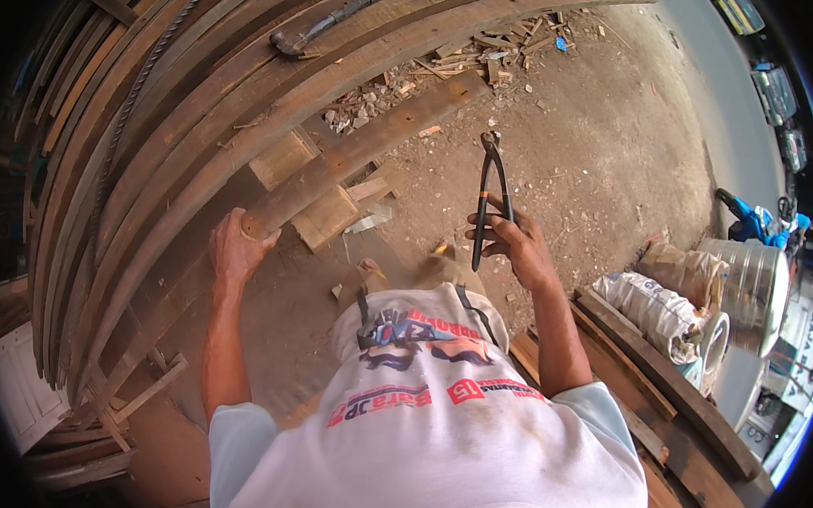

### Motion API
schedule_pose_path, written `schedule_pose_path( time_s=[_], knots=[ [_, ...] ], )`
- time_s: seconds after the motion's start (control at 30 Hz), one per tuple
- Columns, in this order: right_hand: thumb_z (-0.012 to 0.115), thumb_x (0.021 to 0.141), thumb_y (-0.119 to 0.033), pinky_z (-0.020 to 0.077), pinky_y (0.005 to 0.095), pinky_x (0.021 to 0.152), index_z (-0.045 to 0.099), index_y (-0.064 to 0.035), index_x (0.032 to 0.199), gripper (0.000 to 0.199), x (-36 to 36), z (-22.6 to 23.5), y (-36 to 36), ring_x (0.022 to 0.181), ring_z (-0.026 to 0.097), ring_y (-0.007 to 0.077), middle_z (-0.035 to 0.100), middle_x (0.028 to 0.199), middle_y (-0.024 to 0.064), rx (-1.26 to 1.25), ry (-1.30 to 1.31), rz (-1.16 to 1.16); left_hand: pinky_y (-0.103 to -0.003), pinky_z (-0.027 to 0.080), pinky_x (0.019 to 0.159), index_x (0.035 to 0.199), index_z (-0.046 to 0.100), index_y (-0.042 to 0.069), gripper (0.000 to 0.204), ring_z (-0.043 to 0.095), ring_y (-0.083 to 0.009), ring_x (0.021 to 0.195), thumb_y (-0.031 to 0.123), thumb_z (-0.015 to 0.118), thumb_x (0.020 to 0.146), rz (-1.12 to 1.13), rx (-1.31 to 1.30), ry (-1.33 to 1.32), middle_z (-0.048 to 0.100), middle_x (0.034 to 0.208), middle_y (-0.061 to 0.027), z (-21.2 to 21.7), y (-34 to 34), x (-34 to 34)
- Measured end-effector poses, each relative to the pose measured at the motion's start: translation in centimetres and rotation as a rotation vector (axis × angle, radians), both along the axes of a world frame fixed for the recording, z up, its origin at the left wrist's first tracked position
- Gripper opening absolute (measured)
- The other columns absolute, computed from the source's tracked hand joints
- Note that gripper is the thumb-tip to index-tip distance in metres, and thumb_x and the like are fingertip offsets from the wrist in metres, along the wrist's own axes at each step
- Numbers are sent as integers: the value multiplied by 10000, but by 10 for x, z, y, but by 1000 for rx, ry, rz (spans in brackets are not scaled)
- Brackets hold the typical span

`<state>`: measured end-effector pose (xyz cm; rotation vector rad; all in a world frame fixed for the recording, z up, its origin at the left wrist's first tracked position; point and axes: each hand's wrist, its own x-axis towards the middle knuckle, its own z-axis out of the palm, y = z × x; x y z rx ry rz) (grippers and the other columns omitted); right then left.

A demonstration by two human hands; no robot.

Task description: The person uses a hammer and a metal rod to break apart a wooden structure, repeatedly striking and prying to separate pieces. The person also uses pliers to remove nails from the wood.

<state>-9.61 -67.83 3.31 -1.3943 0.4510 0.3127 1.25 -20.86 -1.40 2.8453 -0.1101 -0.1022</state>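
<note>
My left hand [238,243] is closed around the near end of a brown wooden plank [352,155], which slants away to the far right. Small dark marks, perhaps nails or nail holes, dot its upper face. Short wooden blocks [326,219] lie beneath the plank. In my right hand [523,244] is a pair of long-handled black pincers [480,223], head pointing away from me. My fingers are around its handles, and the tool is held above the ground, apart from the plank.
Long stacked timbers [202,124] curve along the left, with a dark hammer-like tool [341,16] lying on top. Wood scraps [518,48] litter the dirt ahead. On the right are more boards [667,378], white sacks [647,308] and a metal drum [745,286]. Vehicles [775,97] stand beyond.
</note>
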Motion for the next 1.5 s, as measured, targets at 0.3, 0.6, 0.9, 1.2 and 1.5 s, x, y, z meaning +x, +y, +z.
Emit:
schedule_pose_path(
  time_s=[0.3, 0.6, 0.9, 1.2, 1.5],
  knots=[
    [565, 1014, -265, 601, 350, 837, 445, 5, 1543, 607, 15, 17, -20, 1122, 715, 277, 681, 1296, 198, -68, 62, 186, -500, 407, 1014, 1268, 603, 113, 762, 579, -317, 1178, 195, 980, 610, 140, 150, -369, 627, 1216, -90, -36, -18, -56],
    [535, 1023, -267, 613, 367, 864, 432, 12, 1547, 603, 46, -5, -46, 1144, 709, 282, 681, 1306, 203, -47, 74, 244, -502, 399, 1033, 1269, 615, 146, 787, 571, -318, 1208, 174, 997, 581, 262, 204, -426, 619, 1277, -56, -51, -30, -65],
    [526, 1016, -257, 620, 393, 884, 452, 35, 1524, 590, 50, -5, -55, 1104, 718, 297, 662, 1326, 217, 23, 96, 250, -505, 413, 1011, 1260, 613, 152, 801, 579, -308, 1190, 177, 1004, 561, 285, 233, -412, 618, 1269, -49, -49, -32, -66],
    [522, 1051, -230, 571, 357, 757, 521, 15, 1438, 459, 56, -6, -65, 826, 692, 233, 648, 919, 88, 391, 279, 143, -520, 407, 1034, 1271, 604, 162, 774, 571, -305, 1207, 224, 991, 603, 299, 246, -347, 607, 1280, -50, -46, -33, -69],
    [562, 1077, -390, 421, 303, 568, 593, -64, 1001, 336, 52, -21, -41, 620, 475, 127, 516, 765, -1, 468, 413, 94, -505, 553, 875, 1142, 697, -23, 724, 697, -422, 1043, 574, 853, 763, 7, 63, 257, 723, 1097, -232, 36, -22, -14]
  ],
)
